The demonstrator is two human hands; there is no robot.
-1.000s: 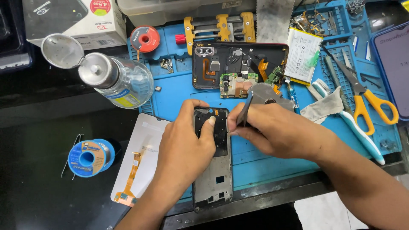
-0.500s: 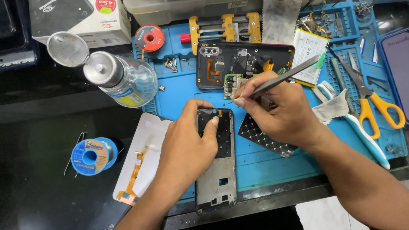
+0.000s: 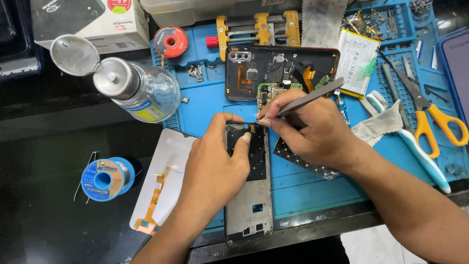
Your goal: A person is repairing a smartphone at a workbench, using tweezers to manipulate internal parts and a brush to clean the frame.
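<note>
My left hand point(image 3: 215, 164) presses down on the upper part of a phone middle frame point(image 3: 249, 195) that lies lengthwise on the blue work mat point(image 3: 298, 183). My right hand point(image 3: 312, 132) grips grey metal tweezers point(image 3: 312, 97), with their tip touching the frame's top edge near my left index finger. An opened phone back housing point(image 3: 254, 73) with exposed circuit board lies just behind. A dark perforated sheet point(image 3: 303, 159) lies partly under my right hand.
A glass bottle point(image 3: 141, 93) with open metal lid lies at the left. A white screen panel point(image 3: 163, 181) with orange flex cable, a blue solder spool point(image 3: 103, 178), a red spool point(image 3: 171, 41), a battery point(image 3: 357, 61), yellow-handled scissors point(image 3: 430, 117), a toothbrush point(image 3: 415, 146) and a white box point(image 3: 90, 19) surround the mat.
My right hand turned the tweezers from upright to slanting up-right and brought their tip to the frame's top edge. The perforated sheet came into view beneath it. My left hand stayed on the frame.
</note>
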